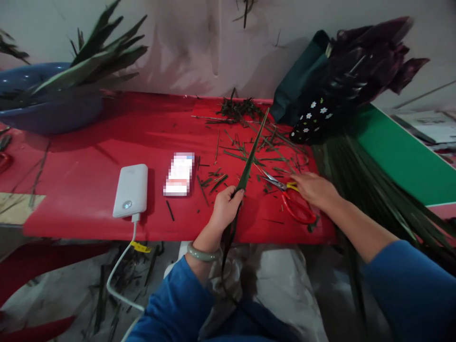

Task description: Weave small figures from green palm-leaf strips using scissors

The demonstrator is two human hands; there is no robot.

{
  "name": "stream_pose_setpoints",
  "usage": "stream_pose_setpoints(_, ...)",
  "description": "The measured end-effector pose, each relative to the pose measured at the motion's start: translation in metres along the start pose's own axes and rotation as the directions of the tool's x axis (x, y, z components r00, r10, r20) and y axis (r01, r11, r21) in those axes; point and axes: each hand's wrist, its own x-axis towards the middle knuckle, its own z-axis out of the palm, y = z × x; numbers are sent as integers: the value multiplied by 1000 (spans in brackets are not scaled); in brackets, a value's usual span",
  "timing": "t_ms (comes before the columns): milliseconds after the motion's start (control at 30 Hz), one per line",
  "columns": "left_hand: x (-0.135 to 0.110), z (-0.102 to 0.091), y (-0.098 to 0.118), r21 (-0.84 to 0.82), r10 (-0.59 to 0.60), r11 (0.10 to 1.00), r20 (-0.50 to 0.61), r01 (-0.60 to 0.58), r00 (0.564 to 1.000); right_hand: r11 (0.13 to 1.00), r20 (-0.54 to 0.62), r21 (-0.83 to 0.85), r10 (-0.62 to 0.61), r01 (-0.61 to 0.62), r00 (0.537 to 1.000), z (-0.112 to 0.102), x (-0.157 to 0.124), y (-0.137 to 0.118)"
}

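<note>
My left hand [225, 208] is closed around a long, folded green leaf strip [251, 159]. Its narrow tip points up and away over the table, while its lower end trails down toward my lap. To the right, my right hand [315, 188] has its fingers curled at the handles of a pair of scissors [297, 209]. The scissors have red handle loops with a yellow part, and their blades lie slightly apart, pointing left toward the leaf. My thumb on that side is hidden. Cut leaf scraps [217, 178] are scattered around the blades and beyond.
A red-covered table [81, 190] bears a white power bank [131, 190] with a cable and a lit phone [179, 174]. Back left stands a blue basin [53, 118] of leaves. Bags [363, 66] stand back right, above long leaves [370, 180]. A dark clump [240, 109] lies by the wall.
</note>
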Motion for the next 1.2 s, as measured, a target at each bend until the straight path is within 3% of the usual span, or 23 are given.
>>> stream_pose_setpoints(67, 0, 0, 1, 3, 0, 1000, 3, 0, 1000, 996, 5, -42, 82, -82, 997, 2, 4, 11)
stream_pose_setpoints(133, 0, -1, 1, 6, 1, 1000, 1, -1, 1000, 996, -3, -31, 85, -85, 996, 0, 4, 14)
stream_pose_setpoints(267, 1, -1, -1, -15, -28, 1000, 12, 28, 1000, 999, 6, 51, 7, -7, 1000, -8, -9, -2)
stream_pose_setpoints(367, 1, 0, -2, -60, -48, 997, 11, 49, 999, 994, -46, 62, 94, -91, 994, -11, -22, -13)
stream_pose_setpoints(533, 1, 0, 0, -99, -93, 991, -6, 92, 996, 976, 108, 204, 54, -75, 993, -6, -36, -14)
stream_pose_setpoints(667, 1, -1, 4, -135, -132, 982, -2, 130, 991, 967, 109, 251, 14, -41, 994, -3, -36, -19)
stream_pose_setpoints(800, 0, -2, 6, -204, -143, 968, 28, 146, 989, 943, 101, 318, 72, -101, 992, -6, -34, -24)
stream_pose_setpoints(900, 0, -5, 8, -289, -177, 938, 74, 191, 981, 790, 127, 574, 176, -217, 976, -12, -35, -22)
stream_pose_setpoints(1000, 0, -8, 10, -356, -261, 887, 142, 295, 955, 467, 167, 835, 290, -291, 942, -20, -41, -25)
stream_pose_setpoints(1033, 0, -9, 11, -358, -278, 877, 163, 319, 947, 397, 191, 868, 288, -299, 938, -22, -44, -28)
stream_pose_setpoints(1100, 0, -10, 12, -347, -276, 879, 190, 328, 942, 363, 263, 875, 199, -321, 944, -27, -47, -36)
stream_pose_setpoints(1200, 0, -10, 14, -334, -239, 896, 187, 291, 953, 398, 314, 859, 87, -322, 946, -32, -50, -48)
